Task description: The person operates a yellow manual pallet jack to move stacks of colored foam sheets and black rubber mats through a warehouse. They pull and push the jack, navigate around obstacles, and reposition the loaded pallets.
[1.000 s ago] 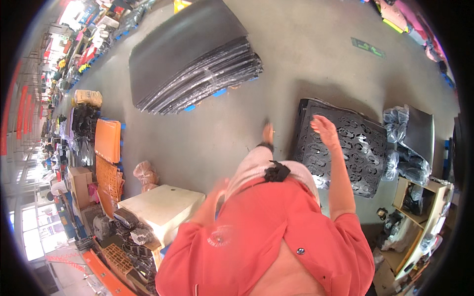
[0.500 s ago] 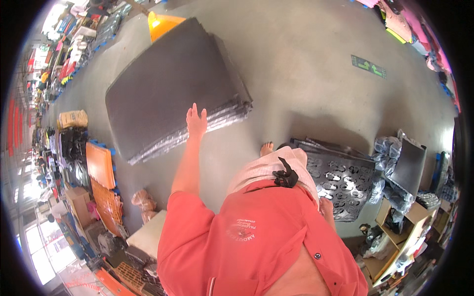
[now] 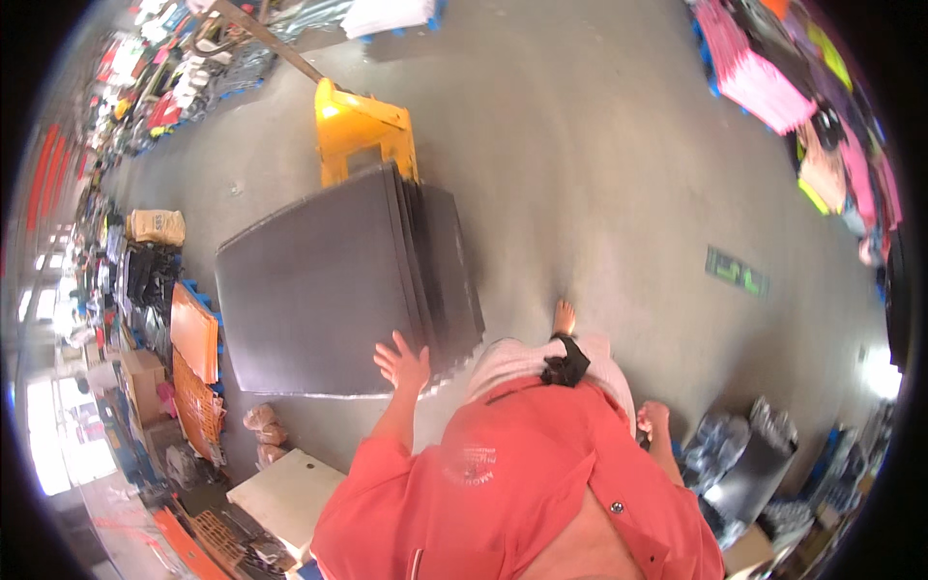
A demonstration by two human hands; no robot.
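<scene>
My left hand (image 3: 402, 362) is open, its fingers spread, at the near edge of a stack of large dark grey sheets (image 3: 309, 290). Whether it touches the stack or hovers just over it, I cannot tell. The top sheets lie askew over those beneath, whose edges (image 3: 449, 280) show along the right side. By my right hip, my right hand (image 3: 654, 418) has its fingers curled closed. A small dark patch shows beneath it, but what it holds, if anything, I cannot make out.
A yellow pallet jack (image 3: 365, 121) stands at the stack's far end. Orange sheets (image 3: 193, 333) and a pale board (image 3: 287, 498) are on the left. Plastic-wrapped bundles (image 3: 715, 449) sit at lower right. Pink sheets (image 3: 764, 87) are stacked far right. A green floor sign (image 3: 737, 271) lies right.
The view has shifted forward, bringing the stack nearer and more of the pallet jack into sight. The black sheet with sole-shaped cut-outs near my right hand has left view. My right hand now shows more fully.
</scene>
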